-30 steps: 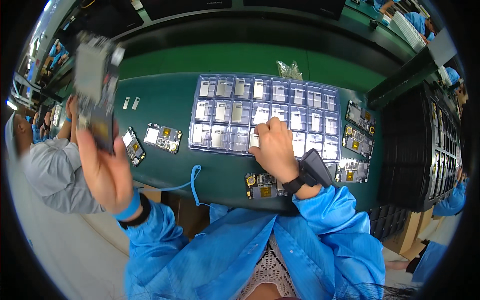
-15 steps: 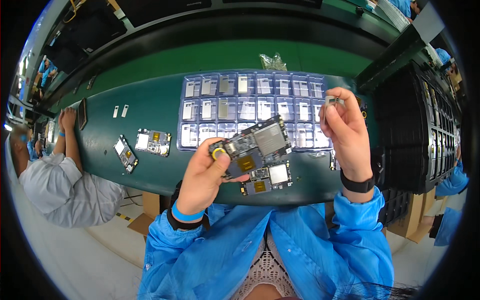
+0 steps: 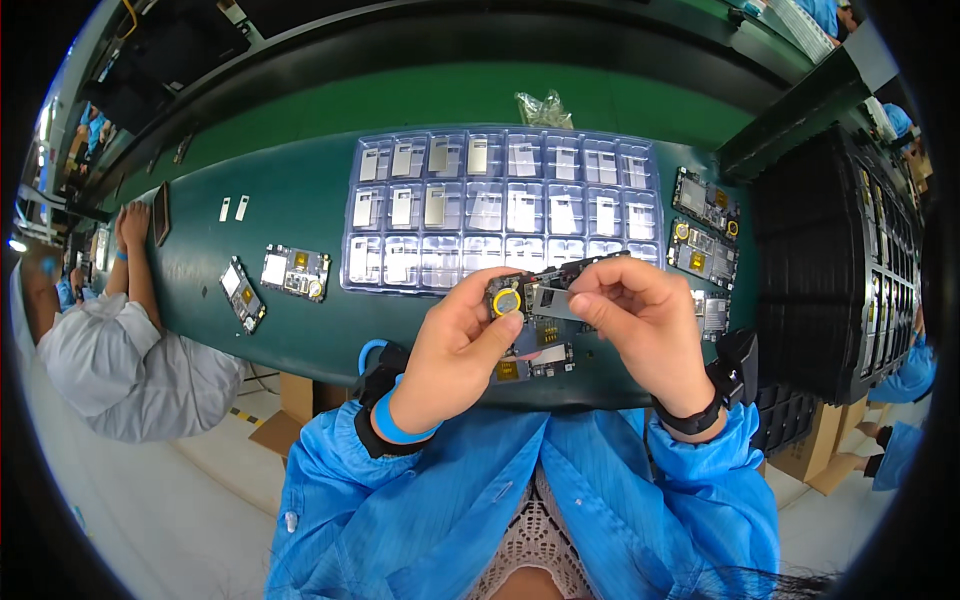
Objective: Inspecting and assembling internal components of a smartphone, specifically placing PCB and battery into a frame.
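Note:
My left hand grips a circuit board by its left end, thumb beside a yellow-ringed round part. Pinched between the thumb and fingers of my right hand is a thin silver metal shield cover with a small dark cutout. It lies over the middle of the board, and whether it touches is unclear. My right fingers hide the board's right end. Another circuit board lies on the bench just below the held one, partly covered by it.
Beyond my hands lies a clear compartment tray of silver covers. Circuit boards lie left, and more boards right. Two small silver pieces sit far left. A plastic bag is behind the tray. Black crates stand right; a person sits left.
My right hand has come down and left from beside the tray, bringing the shield cover over the board. My left hand has shifted right, and the held board has turned flatter.

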`<state>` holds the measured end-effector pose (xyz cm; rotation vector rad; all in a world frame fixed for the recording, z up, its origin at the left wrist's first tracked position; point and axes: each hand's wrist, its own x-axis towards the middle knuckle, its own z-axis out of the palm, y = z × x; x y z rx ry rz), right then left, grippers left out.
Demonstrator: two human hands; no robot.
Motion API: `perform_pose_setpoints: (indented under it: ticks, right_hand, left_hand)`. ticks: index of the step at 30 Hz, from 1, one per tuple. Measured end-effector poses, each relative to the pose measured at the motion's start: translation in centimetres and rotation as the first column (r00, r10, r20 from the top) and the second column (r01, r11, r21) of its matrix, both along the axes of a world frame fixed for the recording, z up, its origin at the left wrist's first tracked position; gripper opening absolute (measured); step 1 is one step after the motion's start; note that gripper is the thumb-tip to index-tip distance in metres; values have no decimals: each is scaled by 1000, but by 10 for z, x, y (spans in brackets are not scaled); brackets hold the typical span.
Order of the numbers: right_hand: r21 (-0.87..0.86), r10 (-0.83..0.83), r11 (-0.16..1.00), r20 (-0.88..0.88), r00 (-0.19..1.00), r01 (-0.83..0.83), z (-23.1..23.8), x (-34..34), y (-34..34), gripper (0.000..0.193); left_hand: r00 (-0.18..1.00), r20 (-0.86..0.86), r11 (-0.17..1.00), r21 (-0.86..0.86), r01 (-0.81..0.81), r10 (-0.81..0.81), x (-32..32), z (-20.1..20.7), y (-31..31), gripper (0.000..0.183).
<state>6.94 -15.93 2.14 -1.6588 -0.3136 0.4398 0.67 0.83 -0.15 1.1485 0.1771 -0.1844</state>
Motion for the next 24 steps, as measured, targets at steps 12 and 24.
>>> perform_pose_setpoints:
  ticks: [12, 24]
  right_hand:
    - [-139, -24, 989, 132, 991, 43, -6, 0, 1, 8]
    - [-133, -38, 989, 134, 990, 56, -8, -1, 1, 7]
  left_hand:
    - [999, 22, 996, 78, 32, -34, 0, 0, -1, 31]
    - [998, 39, 992, 120, 47, -51, 0, -1, -1, 31]
